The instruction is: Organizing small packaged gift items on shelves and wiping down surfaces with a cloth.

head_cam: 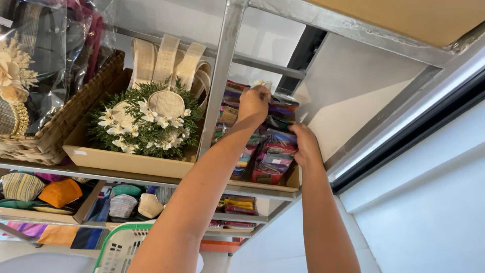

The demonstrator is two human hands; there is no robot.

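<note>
Both my arms reach up to a metal shelf point(217, 91). My left hand point(252, 103) is closed around the top of colourful plastic-wrapped fabric packets point(270, 162) that stand in a cardboard tray point(273, 188). My right hand point(304, 145) grips another of these packets further right, near the tray's end. The packets show red, purple and blue cloth. What lies behind my hands is hidden.
A cardboard box point(121, 162) with a green wreath with white flowers point(144, 124) and woven bands sits left of the post. A wicker basket point(60, 121) is further left. Woven pouches point(60, 193) fill the lower shelf. A green-rimmed white laundry basket point(121, 245) stands below. A white wall is at right.
</note>
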